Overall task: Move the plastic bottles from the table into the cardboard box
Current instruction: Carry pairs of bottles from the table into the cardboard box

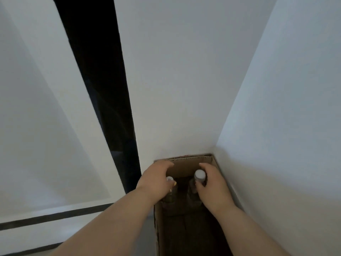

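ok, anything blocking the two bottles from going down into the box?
Nothing visible. Left hand and right hand each grip a white-capped bottle already inside the open cardboard box; the dark floor below can't be made out.

2 bare forearms, sleeveless; left grip (156,179) thumbnail painted yellow.

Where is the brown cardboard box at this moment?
In the head view, the brown cardboard box stands at bottom centre-right, in the white wall corner, with both hands inside it.

Two plain white walls (193,80) meet in a corner on the right. Left of them runs a tall dark gap (103,80), then a white panelled door (36,117). The pale floor (55,231) carries dark stripes (51,217).
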Action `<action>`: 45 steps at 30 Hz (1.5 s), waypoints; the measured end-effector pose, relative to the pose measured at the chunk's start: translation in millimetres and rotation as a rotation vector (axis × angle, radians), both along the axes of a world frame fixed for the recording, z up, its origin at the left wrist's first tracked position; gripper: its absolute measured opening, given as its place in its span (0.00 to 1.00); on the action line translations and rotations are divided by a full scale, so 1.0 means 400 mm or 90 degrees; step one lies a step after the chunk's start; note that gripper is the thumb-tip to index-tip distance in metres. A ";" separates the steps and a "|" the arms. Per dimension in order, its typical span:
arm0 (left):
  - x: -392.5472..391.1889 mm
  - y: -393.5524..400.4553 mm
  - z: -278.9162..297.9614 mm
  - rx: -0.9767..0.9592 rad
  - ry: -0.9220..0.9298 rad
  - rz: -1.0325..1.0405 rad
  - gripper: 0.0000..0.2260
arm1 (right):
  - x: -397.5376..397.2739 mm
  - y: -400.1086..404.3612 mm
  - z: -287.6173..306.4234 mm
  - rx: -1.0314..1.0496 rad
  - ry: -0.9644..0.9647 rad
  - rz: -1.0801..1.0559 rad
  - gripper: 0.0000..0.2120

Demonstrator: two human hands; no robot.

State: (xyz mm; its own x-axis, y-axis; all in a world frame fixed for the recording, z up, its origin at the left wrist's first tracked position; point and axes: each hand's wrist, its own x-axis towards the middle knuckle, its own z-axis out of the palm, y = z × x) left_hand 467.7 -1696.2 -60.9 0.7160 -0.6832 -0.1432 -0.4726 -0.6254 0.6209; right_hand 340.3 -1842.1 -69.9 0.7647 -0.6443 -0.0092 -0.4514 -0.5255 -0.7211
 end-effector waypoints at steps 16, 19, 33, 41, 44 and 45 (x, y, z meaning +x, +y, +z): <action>-0.344 0.406 0.288 -0.316 0.033 0.012 0.29 | -0.357 0.334 0.325 0.020 -0.161 0.002 0.27; -0.457 0.502 0.340 -0.339 0.000 0.016 0.29 | -0.457 0.412 0.366 0.013 -0.195 0.023 0.26; -1.132 1.080 0.474 -0.425 -0.048 0.105 0.28 | -1.089 0.911 0.535 0.026 -0.290 0.167 0.26; -1.406 1.386 0.542 -0.434 -0.087 0.083 0.27 | -1.394 1.246 0.607 -0.004 -0.301 0.191 0.27; -1.505 1.526 0.536 -0.439 -0.088 0.056 0.27 | -1.499 1.389 0.599 -0.035 -0.300 0.190 0.28; -1.535 1.579 0.537 -0.439 -0.088 0.051 0.27 | -1.530 1.441 0.596 -0.043 -0.303 0.184 0.28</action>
State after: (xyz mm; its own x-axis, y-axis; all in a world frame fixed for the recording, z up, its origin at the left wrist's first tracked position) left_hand -146.3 -1064.5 154.1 0.7479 -0.5301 0.3996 -0.5450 -0.1465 0.8255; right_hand -271.8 -1265.5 168.3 0.8202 -0.3953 0.4136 0.0846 -0.6313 -0.7709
